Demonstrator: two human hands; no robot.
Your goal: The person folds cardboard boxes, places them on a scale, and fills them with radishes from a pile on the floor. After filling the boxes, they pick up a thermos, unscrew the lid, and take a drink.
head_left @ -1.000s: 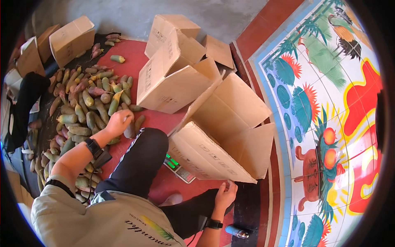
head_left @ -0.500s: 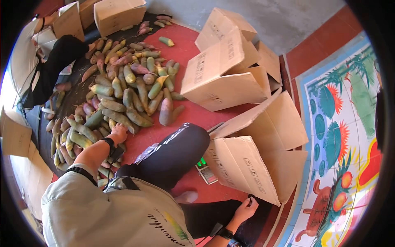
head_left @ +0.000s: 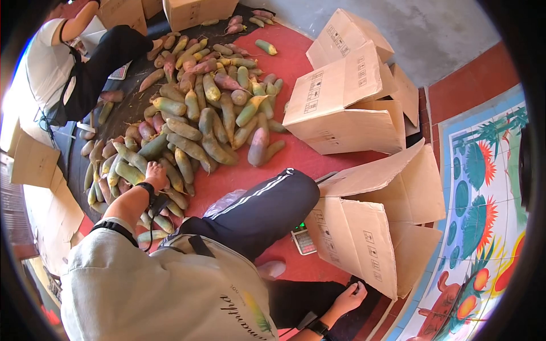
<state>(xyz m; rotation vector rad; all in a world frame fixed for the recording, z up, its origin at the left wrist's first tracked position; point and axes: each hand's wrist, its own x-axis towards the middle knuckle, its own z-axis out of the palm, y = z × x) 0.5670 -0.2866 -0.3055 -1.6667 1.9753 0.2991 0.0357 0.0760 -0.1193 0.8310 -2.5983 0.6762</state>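
My left hand (head_left: 157, 175) is at the near side of a big heap of radishes, green and reddish-purple. Its fingers curl down over the end of a green radish (head_left: 131, 172), and their tips are partly hidden among the roots. My right hand (head_left: 350, 296) lies beside my dark-trousered leg, close to the lower corner of an open cardboard box (head_left: 352, 238). Its fingers are bent and pressed together near a dark patch; I cannot tell what they hold. Under the box edge sits a scale (head_left: 305, 241) with a lit green display.
More cardboard boxes (head_left: 341, 108) stand at the upper right by a tiled, painted wall (head_left: 472, 216). Another person (head_left: 62, 62) sits at the upper left beside the heap, near a second scale (head_left: 119, 72). A lone radish (head_left: 265, 46) lies on the red floor (head_left: 250, 48).
The view has swung, so the scene sits farther right. My left hand has shifted left across the heap to another radish. My right hand stays by the box corner.
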